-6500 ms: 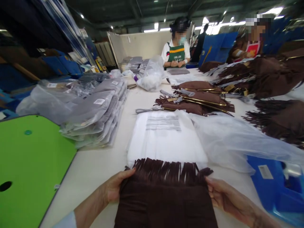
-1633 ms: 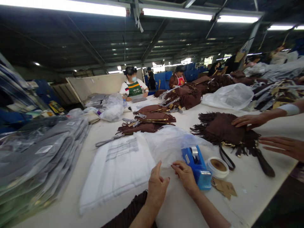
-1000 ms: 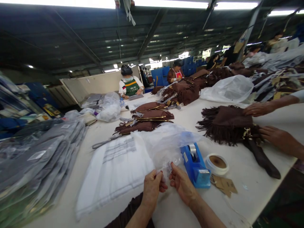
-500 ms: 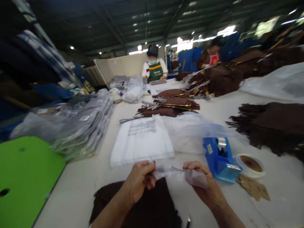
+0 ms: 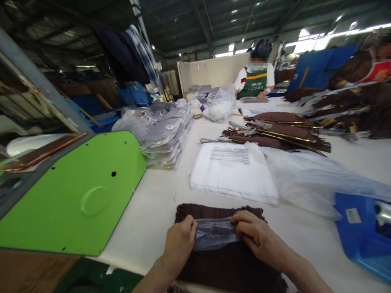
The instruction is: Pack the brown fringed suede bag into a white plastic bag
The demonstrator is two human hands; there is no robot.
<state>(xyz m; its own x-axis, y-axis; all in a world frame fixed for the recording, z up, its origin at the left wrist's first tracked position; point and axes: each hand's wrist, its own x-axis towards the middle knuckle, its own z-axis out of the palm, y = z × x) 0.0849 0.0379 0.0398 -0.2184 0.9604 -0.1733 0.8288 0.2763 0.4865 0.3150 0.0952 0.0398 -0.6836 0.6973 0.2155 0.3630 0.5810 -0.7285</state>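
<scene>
A small translucent plastic bag (image 5: 215,235) is stretched between my hands, its faint dark print facing up. My left hand (image 5: 180,239) is closed, pinching its left end, while the fingers of my right hand (image 5: 255,232) grip the right end. Beneath it lies a folded dark brown fringed cloth (image 5: 226,266), partly covered by the bag and my hands. Whether the bag touches the cloth, I cannot tell. Just beyond the cloth is a white stack of printed plastic bags (image 5: 232,175).
A blue tape dispenser (image 5: 351,244) stands to the right, near loose plastic sheeting (image 5: 299,175). Brown fringed bundles (image 5: 284,132) lie farther back. Bagged grey pieces (image 5: 168,136) are piled left, behind a green panel (image 5: 73,195). Across the table stands a person in a green apron (image 5: 256,83).
My view has swung left, so the scene sits farther right. My hands have brought the plastic bag down over the brown cloth; it is now spread flatter between them.
</scene>
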